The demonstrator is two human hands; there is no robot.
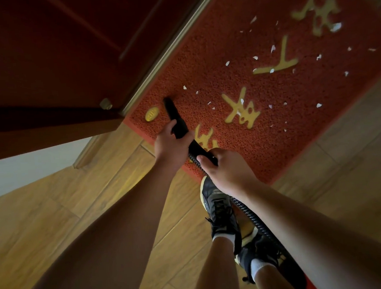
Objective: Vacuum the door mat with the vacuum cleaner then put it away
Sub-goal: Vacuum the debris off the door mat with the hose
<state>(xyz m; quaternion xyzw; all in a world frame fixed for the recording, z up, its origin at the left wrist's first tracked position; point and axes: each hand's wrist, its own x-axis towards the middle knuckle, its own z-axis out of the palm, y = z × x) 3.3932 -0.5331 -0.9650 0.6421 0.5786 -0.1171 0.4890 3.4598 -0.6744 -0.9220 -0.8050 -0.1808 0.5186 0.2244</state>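
Red mat [296,92] with gold characters [242,108] lies on a wood floor [75,213]. Its far long edge sits against the threshold of a dark door [48,53]. White paper scraps [335,27] are scattered over the mat, mostly centre and right, with few at the left end.

Black nozzle [175,117]: tip down on the mat near its far left corner, just beside a gold oval mark [151,113].

Left hand [169,144]: fingers wrapped round the nozzle about mid-length.

Right hand [228,172]: nearer, fingers curled round the nozzle's rear end where the ribbed hose [254,217] joins, thumb lying across it.

Hose runs back under the right forearm, beside two dark shoes [216,202] standing on the floor. The forward toe is at the mat's near edge.
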